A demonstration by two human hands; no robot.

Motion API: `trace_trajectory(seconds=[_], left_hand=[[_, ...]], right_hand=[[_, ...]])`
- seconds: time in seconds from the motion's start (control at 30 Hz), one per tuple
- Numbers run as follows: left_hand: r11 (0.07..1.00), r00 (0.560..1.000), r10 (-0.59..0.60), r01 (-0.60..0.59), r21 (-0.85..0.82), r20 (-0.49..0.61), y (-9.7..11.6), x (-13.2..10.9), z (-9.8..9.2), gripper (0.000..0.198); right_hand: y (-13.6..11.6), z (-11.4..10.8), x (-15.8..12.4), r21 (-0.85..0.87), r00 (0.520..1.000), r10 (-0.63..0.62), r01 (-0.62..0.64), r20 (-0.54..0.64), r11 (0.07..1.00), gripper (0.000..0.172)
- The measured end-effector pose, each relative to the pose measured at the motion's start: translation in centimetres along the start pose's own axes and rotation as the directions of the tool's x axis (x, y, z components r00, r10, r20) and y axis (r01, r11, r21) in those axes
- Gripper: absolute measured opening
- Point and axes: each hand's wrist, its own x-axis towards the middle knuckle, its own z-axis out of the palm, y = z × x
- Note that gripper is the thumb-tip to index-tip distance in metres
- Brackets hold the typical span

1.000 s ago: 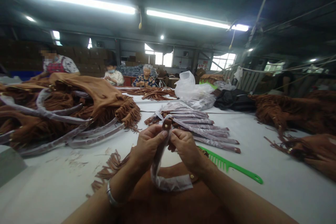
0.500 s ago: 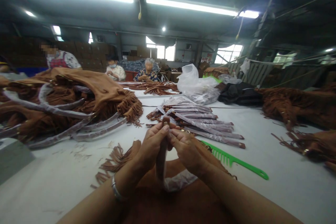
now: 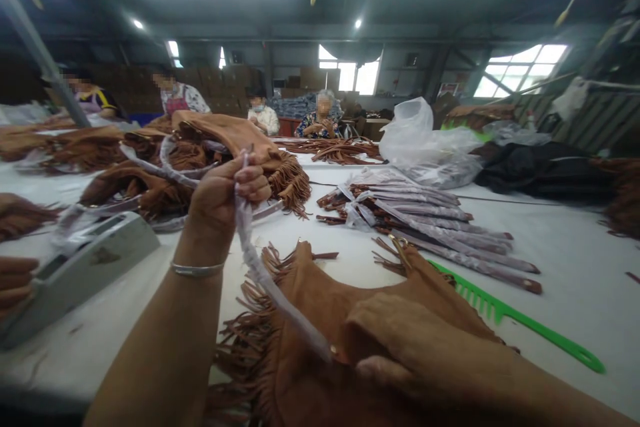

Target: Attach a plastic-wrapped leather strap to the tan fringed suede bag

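While the left hand (image 3: pixel 220 197) squeezes the wrapped strap (image 3: pixel 260 270) and the right hand (image 3: pixel 400 347), grip unclear, presses the brown bag (image 3: pixel 310 293), pulling gently seems best.

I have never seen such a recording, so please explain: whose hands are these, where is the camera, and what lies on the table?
No machine here: a person works with bare hands, and the camera sits on that person's head, looking forward and down. The left hand is raised, closed around a plastic-wrapped strap that runs down to the brown fringed bag in front. The right hand rests on that bag; whether it grips is unclear. On the white table lie a green comb, a pile of wrapped straps and more fringed bags. Other people work at the far end.
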Motion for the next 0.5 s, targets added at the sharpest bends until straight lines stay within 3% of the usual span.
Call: trace_trajectory(seconds=[0.07,0.17,0.23,0.3,0.4,0.5], left_hand=[[0.999,0.999,0.003,-0.005,0.051,0.047,1.1,-0.9,-0.5,0.026],[0.946,0.990,-0.114,0.083,0.312,0.082,1.1,-1.5,-0.9,0.014],[0.839,0.977,-0.212,0.167,0.518,0.029,0.6,-1.2,-1.3,0.012],[0.672,0.968,-0.235,0.230,0.704,-0.092,0.1,-0.7,-1.7,0.017],[0.376,0.957,-0.009,0.271,0.886,-0.289,0.1,-0.3,-2.4,0.023],[0.243,0.929,0.162,0.290,0.926,-0.333,1.3,-0.3,-2.9,0.024]], right_hand=[[1.5,-0.1,-0.1,-0.070,0.995,0.071,-0.075,-0.068,0.995,0.042],[4.6,0.4,0.7,-0.169,0.982,0.152,-0.169,-0.109,0.971,0.057],[6.2,1.2,1.4,-0.261,0.980,0.158,-0.184,-0.120,0.947,0.055],[7.0,1.8,2.1,-0.335,0.978,0.148,-0.191,-0.149,0.923,0.051],[7.3,2.0,3.0,-0.363,0.968,0.129,-0.202,-0.215,0.910,0.053],[7.3,0.8,3.5,-0.381,0.983,0.037,-0.105,-0.182,0.919,0.054]])
